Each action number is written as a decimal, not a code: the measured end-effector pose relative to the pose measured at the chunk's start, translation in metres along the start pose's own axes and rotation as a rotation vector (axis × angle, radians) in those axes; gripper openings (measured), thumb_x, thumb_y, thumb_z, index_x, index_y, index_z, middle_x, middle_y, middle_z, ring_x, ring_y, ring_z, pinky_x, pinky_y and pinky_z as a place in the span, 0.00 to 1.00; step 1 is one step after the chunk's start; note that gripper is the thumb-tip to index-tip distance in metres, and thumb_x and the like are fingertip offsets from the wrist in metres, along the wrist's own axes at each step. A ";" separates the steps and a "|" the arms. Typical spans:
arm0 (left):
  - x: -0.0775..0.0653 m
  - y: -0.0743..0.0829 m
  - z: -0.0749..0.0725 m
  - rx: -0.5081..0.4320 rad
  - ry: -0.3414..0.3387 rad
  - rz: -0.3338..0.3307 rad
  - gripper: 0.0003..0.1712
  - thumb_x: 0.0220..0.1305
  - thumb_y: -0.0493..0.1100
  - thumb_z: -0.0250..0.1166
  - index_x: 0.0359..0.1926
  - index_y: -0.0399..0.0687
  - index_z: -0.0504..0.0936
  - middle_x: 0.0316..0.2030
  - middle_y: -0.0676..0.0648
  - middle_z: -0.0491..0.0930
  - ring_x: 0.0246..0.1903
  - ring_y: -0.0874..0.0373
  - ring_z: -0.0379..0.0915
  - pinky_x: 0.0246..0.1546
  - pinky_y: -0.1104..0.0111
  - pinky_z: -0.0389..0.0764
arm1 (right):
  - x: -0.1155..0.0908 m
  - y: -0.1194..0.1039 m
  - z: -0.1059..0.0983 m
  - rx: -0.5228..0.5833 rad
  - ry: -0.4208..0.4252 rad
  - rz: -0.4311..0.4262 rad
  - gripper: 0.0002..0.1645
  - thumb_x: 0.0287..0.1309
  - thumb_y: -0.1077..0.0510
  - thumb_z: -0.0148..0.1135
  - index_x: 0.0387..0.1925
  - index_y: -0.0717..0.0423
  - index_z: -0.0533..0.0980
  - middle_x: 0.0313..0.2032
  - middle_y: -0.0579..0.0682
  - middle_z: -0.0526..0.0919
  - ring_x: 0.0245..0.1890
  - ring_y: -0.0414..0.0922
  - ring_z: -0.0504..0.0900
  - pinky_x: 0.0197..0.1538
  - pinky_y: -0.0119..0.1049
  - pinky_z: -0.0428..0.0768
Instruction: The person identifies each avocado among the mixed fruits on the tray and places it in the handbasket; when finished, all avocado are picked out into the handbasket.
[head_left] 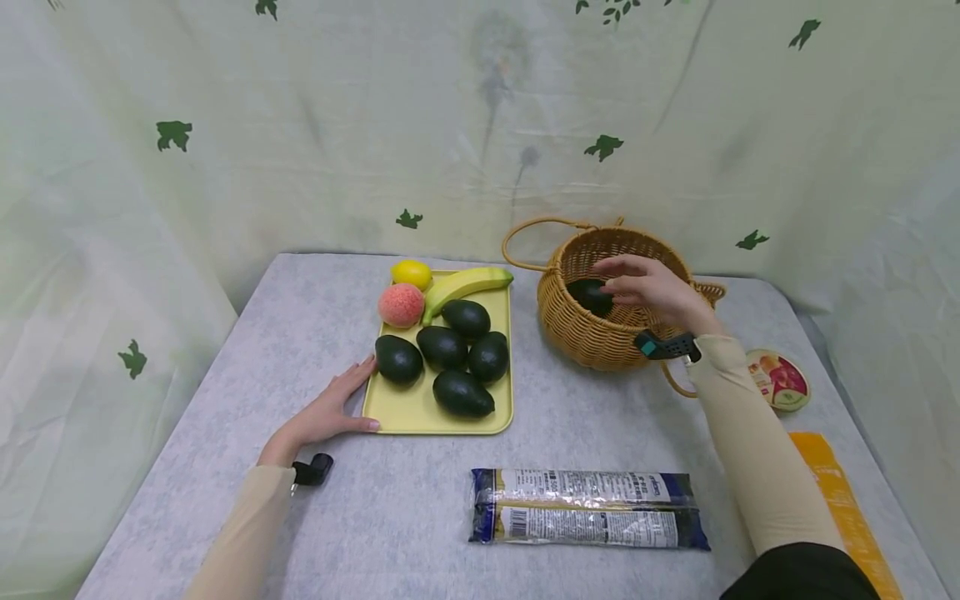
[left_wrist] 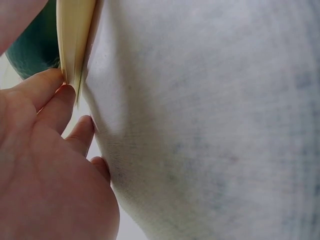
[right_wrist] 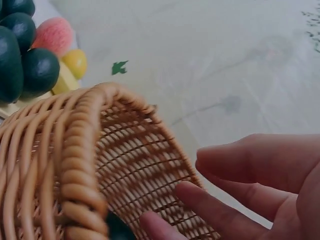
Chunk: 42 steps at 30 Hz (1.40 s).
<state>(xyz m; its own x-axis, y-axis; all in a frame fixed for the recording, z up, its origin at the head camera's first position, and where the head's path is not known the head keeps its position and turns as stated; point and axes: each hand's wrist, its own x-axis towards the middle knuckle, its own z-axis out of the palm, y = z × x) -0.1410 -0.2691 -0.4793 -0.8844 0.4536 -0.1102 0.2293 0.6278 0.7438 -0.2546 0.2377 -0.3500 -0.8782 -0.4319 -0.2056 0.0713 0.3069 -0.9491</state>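
My left hand (head_left: 330,410) lies at the left edge of a yellow tray (head_left: 405,417), its fingers stretched along the rim. In the left wrist view the fingertips (left_wrist: 65,95) touch the tray's side. Several dark green avocados (head_left: 462,393) sit on the tray, with a banana (head_left: 465,285), a lemon (head_left: 411,273) and a fuzzy pink peach-like fruit (head_left: 402,305) at its back. Over the mouth of a wicker basket (head_left: 588,342) hovers my right hand (head_left: 651,290), fingers apart and loosely bent, holding nothing. Just beneath them, inside the basket, is one avocado (head_left: 585,296).
A clear-wrapped package with blue ends (head_left: 588,508) lies at the table's front. To the right are a round container with a fruit label (head_left: 778,381) and an orange packet (head_left: 843,508), partly behind the right sleeve. A patterned curtain (head_left: 337,150) hangs behind the table.
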 end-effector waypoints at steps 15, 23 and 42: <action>-0.002 -0.003 0.000 0.011 0.009 0.013 0.60 0.53 0.50 0.74 0.75 0.40 0.45 0.73 0.36 0.41 0.70 0.34 0.30 0.66 0.41 0.32 | -0.023 -0.033 0.016 0.275 -0.048 -0.219 0.24 0.70 0.61 0.51 0.65 0.58 0.65 0.66 0.60 0.60 0.60 0.55 0.71 0.61 0.41 0.71; 0.000 -0.002 -0.001 0.003 0.003 0.013 0.59 0.53 0.48 0.74 0.75 0.40 0.44 0.73 0.36 0.41 0.70 0.34 0.30 0.67 0.42 0.32 | -0.019 -0.040 0.054 0.194 -0.198 -0.274 0.25 0.70 0.60 0.51 0.66 0.60 0.63 0.66 0.61 0.61 0.61 0.55 0.70 0.62 0.48 0.70; -0.001 -0.003 0.000 -0.003 0.002 0.016 0.58 0.53 0.49 0.73 0.75 0.41 0.46 0.73 0.36 0.42 0.70 0.34 0.30 0.66 0.40 0.32 | 0.016 -0.006 0.138 -0.158 -0.619 -0.252 0.35 0.65 0.58 0.59 0.71 0.50 0.59 0.70 0.48 0.57 0.60 0.60 0.70 0.58 0.43 0.74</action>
<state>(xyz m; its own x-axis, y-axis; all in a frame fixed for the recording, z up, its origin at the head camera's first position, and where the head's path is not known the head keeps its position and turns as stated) -0.1412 -0.2713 -0.4812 -0.8815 0.4622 -0.0966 0.2422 0.6182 0.7478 -0.2036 0.1119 -0.3808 -0.4235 -0.8971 -0.1261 -0.2107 0.2330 -0.9494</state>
